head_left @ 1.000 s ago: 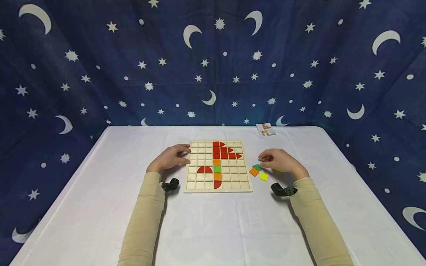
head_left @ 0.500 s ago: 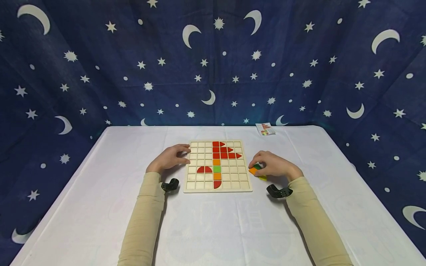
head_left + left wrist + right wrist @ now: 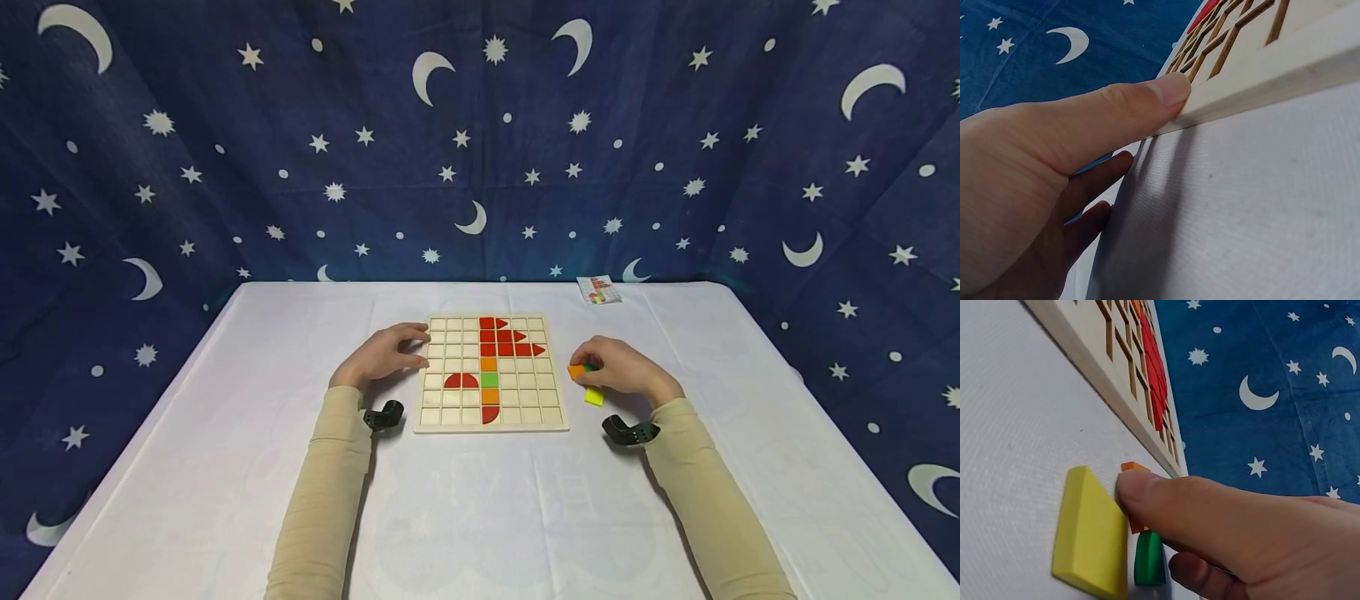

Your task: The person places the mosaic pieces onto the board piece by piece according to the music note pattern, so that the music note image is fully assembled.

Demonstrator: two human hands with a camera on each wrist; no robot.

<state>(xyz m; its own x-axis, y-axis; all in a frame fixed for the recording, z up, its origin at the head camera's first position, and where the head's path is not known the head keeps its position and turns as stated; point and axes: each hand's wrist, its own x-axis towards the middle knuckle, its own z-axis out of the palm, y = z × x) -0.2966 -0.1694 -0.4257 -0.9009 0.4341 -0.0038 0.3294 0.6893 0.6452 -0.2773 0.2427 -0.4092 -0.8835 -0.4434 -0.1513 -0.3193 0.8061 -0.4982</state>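
A wooden grid board (image 3: 525, 404) lies flat, with red, orange and green tiles in some of its cells. My left hand (image 3: 378, 357) rests at its left edge; in the left wrist view the thumb (image 3: 1169, 90) touches the rim. To the right of the board, my right hand (image 3: 618, 364) pinches an orange square tile (image 3: 576, 372) between thumb and fingers. Close by on the cloth lie a yellow tile (image 3: 594, 397) and a green tile (image 3: 1149, 559), the green one mostly hidden by the hand in the head view.
A small printed card (image 3: 599, 290) with a coloured pattern lies near the table's back edge. White cloth (image 3: 465, 508) covers the table. Behind it hangs a dark blue curtain (image 3: 390, 217) with moons and stars.
My right hand has moved left from the far side of the loose tiles, then taken hold of the orange tile and shifted it slightly away from me. My left hand has stayed put.
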